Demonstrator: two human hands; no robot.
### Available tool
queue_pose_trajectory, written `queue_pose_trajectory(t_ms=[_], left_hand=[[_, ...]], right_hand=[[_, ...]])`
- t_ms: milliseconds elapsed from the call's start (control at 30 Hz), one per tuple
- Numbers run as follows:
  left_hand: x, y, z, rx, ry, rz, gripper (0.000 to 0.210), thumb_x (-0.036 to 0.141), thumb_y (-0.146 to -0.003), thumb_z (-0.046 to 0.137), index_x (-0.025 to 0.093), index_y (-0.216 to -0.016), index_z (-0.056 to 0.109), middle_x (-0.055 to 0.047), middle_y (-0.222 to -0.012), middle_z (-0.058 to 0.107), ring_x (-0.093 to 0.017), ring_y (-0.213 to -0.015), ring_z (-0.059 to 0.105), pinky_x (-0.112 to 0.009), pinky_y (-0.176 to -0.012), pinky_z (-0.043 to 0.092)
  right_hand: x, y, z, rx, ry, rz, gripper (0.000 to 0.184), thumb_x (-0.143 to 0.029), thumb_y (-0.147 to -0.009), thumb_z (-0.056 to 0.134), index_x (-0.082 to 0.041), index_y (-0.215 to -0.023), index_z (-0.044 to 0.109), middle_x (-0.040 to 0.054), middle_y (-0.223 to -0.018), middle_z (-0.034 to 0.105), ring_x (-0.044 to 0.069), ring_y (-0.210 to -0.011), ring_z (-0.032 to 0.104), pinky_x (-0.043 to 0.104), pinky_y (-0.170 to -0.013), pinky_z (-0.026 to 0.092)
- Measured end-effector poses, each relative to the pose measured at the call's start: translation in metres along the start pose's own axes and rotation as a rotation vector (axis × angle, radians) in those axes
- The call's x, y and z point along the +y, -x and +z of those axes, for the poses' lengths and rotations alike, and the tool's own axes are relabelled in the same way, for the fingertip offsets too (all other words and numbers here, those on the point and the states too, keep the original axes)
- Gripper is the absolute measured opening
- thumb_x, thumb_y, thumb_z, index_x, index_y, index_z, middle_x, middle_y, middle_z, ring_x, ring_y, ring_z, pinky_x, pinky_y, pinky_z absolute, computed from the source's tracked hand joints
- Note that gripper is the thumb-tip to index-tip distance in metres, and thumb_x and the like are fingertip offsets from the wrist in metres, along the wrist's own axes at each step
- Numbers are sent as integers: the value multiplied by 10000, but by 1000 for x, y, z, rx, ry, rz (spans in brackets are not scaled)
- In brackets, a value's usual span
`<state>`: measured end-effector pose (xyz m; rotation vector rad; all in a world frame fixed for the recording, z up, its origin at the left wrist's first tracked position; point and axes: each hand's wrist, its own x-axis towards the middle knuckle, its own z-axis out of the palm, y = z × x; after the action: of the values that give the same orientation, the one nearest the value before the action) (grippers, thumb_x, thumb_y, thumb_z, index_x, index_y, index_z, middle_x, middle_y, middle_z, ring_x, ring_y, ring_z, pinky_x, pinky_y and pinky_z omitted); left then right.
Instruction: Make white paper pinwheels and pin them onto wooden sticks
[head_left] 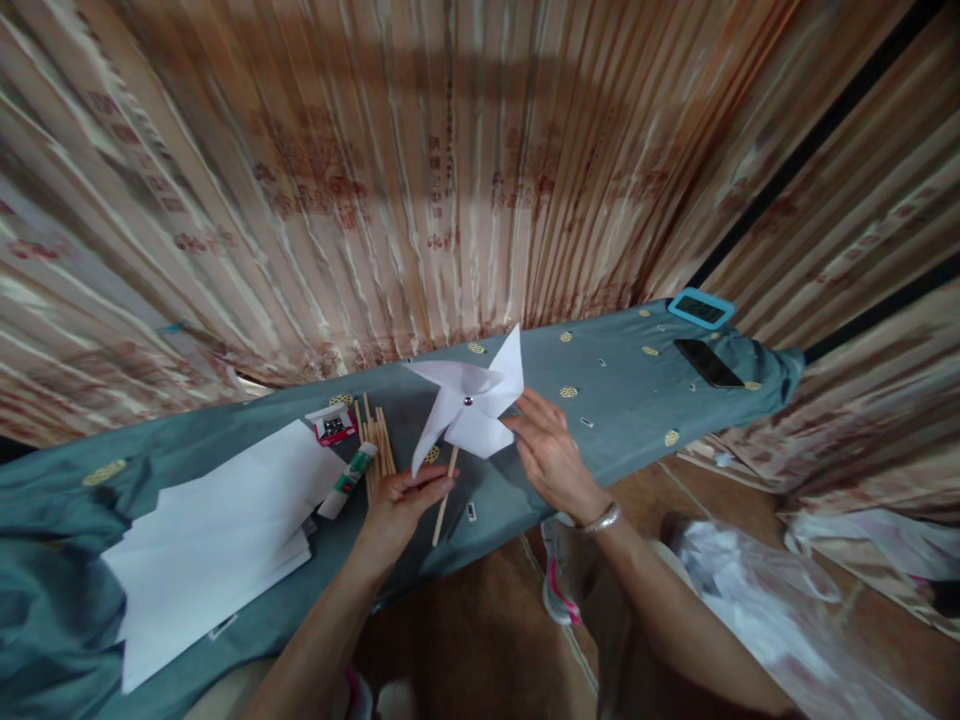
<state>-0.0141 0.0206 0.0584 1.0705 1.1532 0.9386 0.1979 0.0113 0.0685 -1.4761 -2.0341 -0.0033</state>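
A white paper pinwheel with a shiny pin at its centre is held up above the cloth-covered table. Its thin wooden stick slants down below the blades. My left hand is closed, with the thumb and fingers pinching the stick just under the blades. On the other side, my right hand has its fingers stretched out, and their tips touch or nearly touch the edges of the right blades. Beside my left hand lie a glue stick and several wooden sticks.
Stacked white paper sheets lie at the left on the table cloth. A small red-and-white box holds dark pins. At the far right are a blue-framed device and a dark phone. A plastic bag sits on the floor.
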Motion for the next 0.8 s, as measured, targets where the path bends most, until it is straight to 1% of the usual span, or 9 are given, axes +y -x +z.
queue_pose_trajectory(t_ms=[100,200,267,333,400,467,567,700,800], left_hand=[[1,-1,0,27,21,11,342,454,-456,846,206,-682,779,-83,-806,767,-242,-811,679,-345,-828,510],[0,-2,-2,57,9,31,347,458,-458,844,200,-680,778,-84,-817,768,-241,-815,679,-343,-825,512],[-1,-3,-3,83,3,36,356,459,-448,846,199,-681,778,-76,-794,766,-245,-812,679,-348,-820,517],[-2,-4,-3,98,0,41,353,457,-441,848,203,-675,777,-66,-771,763,-245,-805,677,-349,-812,519],[-3,-4,-2,94,-9,51,331,447,-450,847,209,-669,777,-59,-765,761,-235,-792,672,-335,-795,517],[-6,-3,1,68,-14,52,302,425,-465,843,215,-672,778,-53,-764,758,-222,-775,665,-316,-766,513],[-10,-1,7,26,5,29,253,380,-481,832,225,-675,781,-40,-748,751,-201,-750,654,-288,-725,504],[-13,4,11,-38,12,12,197,344,-527,798,228,-686,785,-33,-762,748,-185,-746,643,-272,-720,492],[-11,6,10,-83,-19,22,192,341,-578,768,215,-721,791,-39,-776,748,-188,-759,643,-268,-732,485]], right_hand=[[-8,5,-1,-197,-136,-39,413,-15,-804,383,-158,-1059,676,121,-1250,641,201,-1241,540,401,-1042,425],[-5,7,-10,-305,-121,48,389,-27,-813,384,-154,-1021,688,97,-1097,719,193,-1050,666,336,-946,503],[1,7,-19,-244,-34,159,337,-68,-843,390,-149,-956,697,98,-981,743,214,-914,704,343,-861,539],[7,6,-27,-51,45,206,326,-96,-863,382,-139,-975,685,117,-975,734,231,-911,697,367,-861,537],[11,3,-31,153,103,158,375,-97,-868,367,-109,-1141,624,164,-1170,665,250,-1112,620,405,-970,483],[13,1,-30,236,154,84,497,-81,-859,356,-94,-1341,475,193,-1418,472,265,-1342,422,459,-1076,384],[17,-2,-19,180,204,49,647,-55,-838,345,-153,-1475,281,163,-1561,233,281,-1460,181,534,-1111,300],[22,-4,-6,115,215,50,687,-40,-818,358,-184,-1482,254,155,-1565,215,294,-1467,141,556,-1104,283],[21,-5,-1,64,210,42,632,-29,-806,367,-127,-1430,342,187,-1547,239,304,-1458,153,537,-1100,288]])
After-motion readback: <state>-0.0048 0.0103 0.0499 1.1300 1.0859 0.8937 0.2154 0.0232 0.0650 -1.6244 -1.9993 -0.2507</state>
